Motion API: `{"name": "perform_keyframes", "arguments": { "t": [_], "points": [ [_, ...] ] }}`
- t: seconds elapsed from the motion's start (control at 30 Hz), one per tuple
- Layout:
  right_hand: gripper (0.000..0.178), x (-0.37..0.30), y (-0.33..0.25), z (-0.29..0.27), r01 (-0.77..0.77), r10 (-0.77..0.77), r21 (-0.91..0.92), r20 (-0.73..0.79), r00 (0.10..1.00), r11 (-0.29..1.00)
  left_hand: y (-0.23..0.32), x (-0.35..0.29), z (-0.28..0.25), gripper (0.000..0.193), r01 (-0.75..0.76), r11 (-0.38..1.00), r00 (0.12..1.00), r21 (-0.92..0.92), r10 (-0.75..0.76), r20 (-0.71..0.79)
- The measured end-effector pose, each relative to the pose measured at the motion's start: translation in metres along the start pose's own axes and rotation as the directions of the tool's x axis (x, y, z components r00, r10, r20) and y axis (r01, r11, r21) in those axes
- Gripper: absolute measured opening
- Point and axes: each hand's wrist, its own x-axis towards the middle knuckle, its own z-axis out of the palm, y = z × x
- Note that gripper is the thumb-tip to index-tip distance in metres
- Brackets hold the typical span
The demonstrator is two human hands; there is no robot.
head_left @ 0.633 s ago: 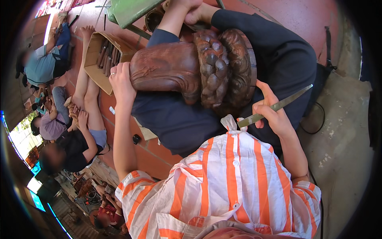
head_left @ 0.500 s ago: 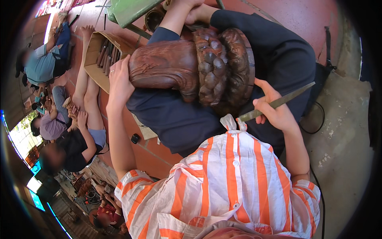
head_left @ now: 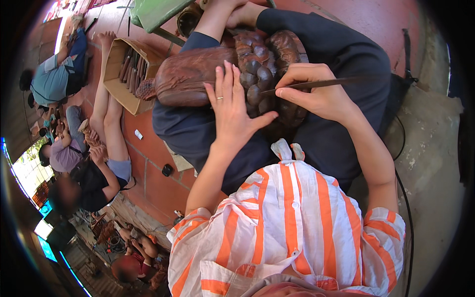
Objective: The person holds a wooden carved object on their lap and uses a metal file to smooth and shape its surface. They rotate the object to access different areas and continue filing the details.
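Observation:
A dark brown wood carving (head_left: 180,74) lies across my lap, with a smooth draped part on the left and rounded, lumpy bunches on the right. My left hand (head_left: 230,106) rests on it with fingers spread, near where the smooth part meets the lumps. In my right hand (head_left: 319,94) is a long flat file (head_left: 349,82), gripped between thumb and fingers. Its left tip reaches the knobbly section, and the other end sticks out past my wrist to the right. My fingers partly cover the file's middle.
A cardboard box (head_left: 116,96) of wooden-handled tools (head_left: 132,72) stands left of the carving. Beyond it is a green stool (head_left: 161,12). A small black object (head_left: 167,170) and a little white item (head_left: 138,134) lie on the tiles. A black cable (head_left: 408,213) runs at right. Several people sit at left.
My left hand has moved right from the carving's left end onto its middle. My right hand has brought the file up and left onto the lumps. The carving has shifted slightly and turned.

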Motion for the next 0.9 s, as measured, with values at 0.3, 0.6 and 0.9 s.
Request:
{"name": "perform_keyframes", "arguments": {
  "t": [0.3, 0.6, 0.9],
  "points": [
    [0.016, 0.003, 0.019, 0.011, 0.192, -0.202, -0.117, -0.078, 0.976, 0.974, 0.001, -0.003, 0.021, 0.110, 0.013, 1.000, 0.987, 0.012, -0.011, -0.160],
    [0.015, 0.001, 0.013, 0.016, 0.125, -0.128, -0.095, -0.028, 0.991, 0.988, 0.001, -0.001, 0.023, 0.104, 0.022, 0.999, 0.978, 0.027, -0.015, -0.208],
    [0.014, 0.004, 0.006, 0.014, 0.033, -0.034, -0.049, -0.019, 0.999, 0.998, 0.002, -0.001, 0.024, 0.104, 0.033, 0.999, 0.978, 0.035, -0.024, -0.209]
  ]
}}
